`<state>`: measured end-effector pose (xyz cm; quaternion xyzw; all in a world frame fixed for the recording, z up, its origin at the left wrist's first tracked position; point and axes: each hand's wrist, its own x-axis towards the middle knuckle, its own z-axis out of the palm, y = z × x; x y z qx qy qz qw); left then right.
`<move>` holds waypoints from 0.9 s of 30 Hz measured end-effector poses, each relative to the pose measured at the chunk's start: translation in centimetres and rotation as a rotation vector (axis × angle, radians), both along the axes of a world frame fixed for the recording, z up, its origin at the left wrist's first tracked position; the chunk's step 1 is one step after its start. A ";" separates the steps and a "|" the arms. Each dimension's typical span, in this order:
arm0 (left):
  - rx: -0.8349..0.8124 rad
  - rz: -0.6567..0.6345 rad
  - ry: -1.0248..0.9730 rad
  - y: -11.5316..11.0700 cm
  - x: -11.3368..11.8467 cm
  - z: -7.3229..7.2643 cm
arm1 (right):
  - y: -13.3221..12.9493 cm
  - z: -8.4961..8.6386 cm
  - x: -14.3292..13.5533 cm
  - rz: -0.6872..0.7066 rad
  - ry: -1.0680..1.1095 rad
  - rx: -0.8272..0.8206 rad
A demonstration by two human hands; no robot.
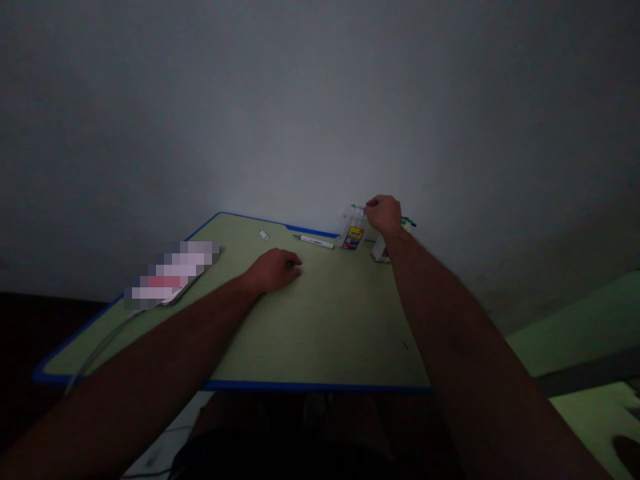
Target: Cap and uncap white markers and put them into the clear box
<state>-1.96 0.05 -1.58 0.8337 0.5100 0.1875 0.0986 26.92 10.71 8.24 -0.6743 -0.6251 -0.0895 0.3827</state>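
My right hand (384,213) is at the top of a clear case of markers (353,230), at the back right of the table. Its fingers are pinched beside the green and pink marker ends; what they hold, if anything, is hidden. Partly behind my right wrist is a second marker case (380,252), with blue and green ends (409,222) showing. My left hand (275,271) rests on the table with its thumb and forefinger apart and nothing visible in it. Beyond it lie an uncapped white marker (317,242), tip pointing left, and a small white cap (264,235).
A blue-edged, pale green table (320,333) stands against a grey wall (300,120). On its left side a phone-like device (173,293), partly blurred out, lies with a cable (103,343) running over the near left edge. Another green surface (585,313) is at the right.
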 end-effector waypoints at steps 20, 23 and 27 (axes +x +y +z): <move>-0.022 0.016 -0.017 0.0 0.0 0.2 | -4.3 -0.2 -3.0 0.072 0.121 0.299; -0.025 0.018 -0.033 0.1 -0.1 0.1 | -6.4 -2.8 -5.5 0.121 0.128 0.246; -0.031 0.022 -0.056 0.2 -0.3 -0.1 | -8.1 -7.0 -8.4 0.248 -0.046 -0.067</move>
